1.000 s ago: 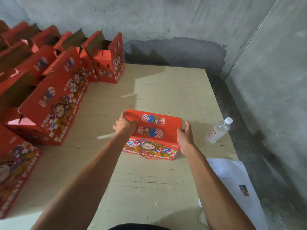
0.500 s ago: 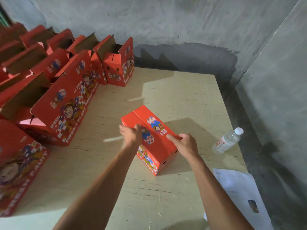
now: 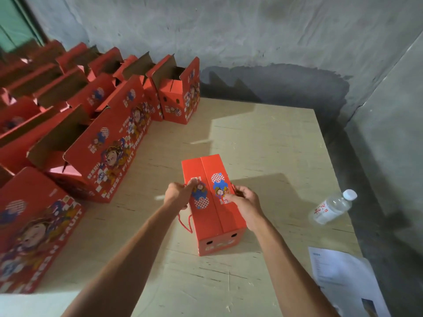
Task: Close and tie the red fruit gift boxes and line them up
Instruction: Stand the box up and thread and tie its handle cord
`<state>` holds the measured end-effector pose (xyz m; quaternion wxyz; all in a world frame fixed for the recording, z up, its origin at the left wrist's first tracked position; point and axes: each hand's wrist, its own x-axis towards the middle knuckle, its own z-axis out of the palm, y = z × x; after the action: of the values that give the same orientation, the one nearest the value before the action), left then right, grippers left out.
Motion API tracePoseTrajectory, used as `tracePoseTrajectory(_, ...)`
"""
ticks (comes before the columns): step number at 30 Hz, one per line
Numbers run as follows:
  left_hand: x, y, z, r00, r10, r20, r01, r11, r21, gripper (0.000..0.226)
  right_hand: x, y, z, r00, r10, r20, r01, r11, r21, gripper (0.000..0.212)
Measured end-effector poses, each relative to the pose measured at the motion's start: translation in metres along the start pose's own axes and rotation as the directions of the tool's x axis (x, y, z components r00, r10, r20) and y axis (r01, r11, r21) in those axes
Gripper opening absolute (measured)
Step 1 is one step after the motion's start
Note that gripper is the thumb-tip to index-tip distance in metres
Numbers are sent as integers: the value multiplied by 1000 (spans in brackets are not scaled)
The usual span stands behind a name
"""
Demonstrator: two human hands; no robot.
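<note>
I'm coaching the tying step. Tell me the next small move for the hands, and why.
Probably draw the cords together over the box and knot them: its flaps are shut, the left hand pinches the red cord, and the right hand grips the other side.

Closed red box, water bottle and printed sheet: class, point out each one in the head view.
closed red box [image 3: 211, 216]: head view, on its top flap.
water bottle [image 3: 329, 208]: head view, on its clear body.
printed sheet [image 3: 343, 277]: head view, on its white middle.

Light: dim room, one bright patch across the worktop [image 3: 263, 138] | Shadows: hard, thrown right of the closed box [image 3: 214, 202] and onto the wall [image 3: 229, 30] | Quality: wide-angle bending at edges, left boxes [image 3: 34, 225] soft.
</note>
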<state>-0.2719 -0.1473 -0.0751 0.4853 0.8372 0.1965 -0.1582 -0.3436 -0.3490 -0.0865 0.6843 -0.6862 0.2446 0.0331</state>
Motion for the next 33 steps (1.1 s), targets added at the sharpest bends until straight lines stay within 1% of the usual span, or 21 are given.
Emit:
tracePoseTrajectory(2, -10, 12, -14, 993, 115, -3, -114, 983, -143, 44, 4, -11, 7, 997, 6, -72, -6, 1000, 8, 14)
tracePoseTrajectory(4, -25, 31, -28, 968, 249, -33, -248, 929, -274, 41, 3, -26, 13, 996, -32, -84, 32, 999, 4, 9)
tracePoseTrajectory(6, -38, 56, -42, 937, 346, -46, -339, 871, -356, 39, -2, -43, 24, 992, -122, -33, 122, 992, -13, 11)
tracePoseTrajectory(7, -43, 68, -47, 920, 390, -28, -372, 852, -369, 38, -8, -55, 33, 984, -175, 36, 175, 985, -1, 13)
tracePoseTrajectory(8, -48, 77, -51, 900, 437, 1, -410, 845, -343, 37, -14, -65, 42, 965, -230, 128, 231, 973, 5, 16)
tracePoseTrajectory(9, -52, 82, -54, 872, 488, 34, -462, 845, -270, 35, -20, -73, 51, 938, -267, 219, 270, 963, 15, 19)
tracePoseTrajectory(10, -55, 83, -56, 836, 545, 66, -531, 832, -160, 33, -23, -78, 61, 914, -283, 291, 295, 956, 5, 21)
tracePoseTrajectory(11, -57, 81, -59, 791, 606, 90, -605, 795, -35, 31, -28, -83, 69, 900, -278, 336, 297, 955, -6, 19)
tracePoseTrajectory(13, -59, 72, -67, 689, 717, 104, -722, 667, 184, 34, -30, -84, 79, 893, -260, 366, 290, 957, -27, 4)
tracePoseTrajectory(14, -58, 69, -72, 642, 760, 101, -758, 610, 233, 39, -29, -84, 82, 896, -248, 368, 268, 963, -5, 9)
tracePoseTrajectory(15, -56, 67, -76, 612, 785, 95, -779, 576, 248, 43, -30, -84, 84, 902, -225, 368, 231, 973, 27, 16)
tracePoseTrajectory(16, -54, 66, -81, 606, 791, 90, -782, 572, 247, 46, -29, -85, 86, 914, -202, 352, 208, 978, 22, 22)
tracePoseTrajectory(18, -50, 63, -88, 653, 751, 97, -748, 620, 238, 49, -25, -92, 88, 946, -179, 269, 193, 981, -26, 32)
tracePoseTrajectory(19, -49, 59, -89, 679, 727, 107, -727, 644, 238, 47, -21, -96, 88, 959, -185, 214, 198, 979, -39, 35)
tracePoseTrajectory(21, -50, 52, -87, 708, 696, 121, -702, 676, 223, 39, -13, -108, 87, 962, -233, 144, 245, 967, -70, 34)
tracePoseTrajectory(23, -50, 49, -83, 723, 675, 149, -691, 700, 179, 35, -8, -118, 87, 947, -282, 153, 302, 944, -130, 36)
tracePoseTrajectory(24, -50, 50, -79, 727, 664, 176, -686, 710, 157, 37, -7, -122, 87, 942, -296, 157, 318, 938, -138, 37)
tracePoseTrajectory(26, -47, 51, -71, 717, 667, 203, -695, 709, 123, 45, -2, -132, 85, 943, -308, 128, 323, 938, -126, 39)
tracePoseTrajectory(28, -43, 58, -61, 684, 705, 188, -728, 675, 120, 50, 7, -149, 78, 941, -328, 85, 337, 932, -135, 38)
tracePoseTrajectory(31, -37, 72, -46, 640, 749, 172, -769, 628, 124, 56, 19, -176, 63, 933, -356, 60, 361, 920, -151, 36)
tracePoseTrajectory(33, -31, 84, -35, 657, 736, 163, -753, 647, 118, 55, 28, -192, 56, 927, -370, 55, 374, 913, -164, 35)
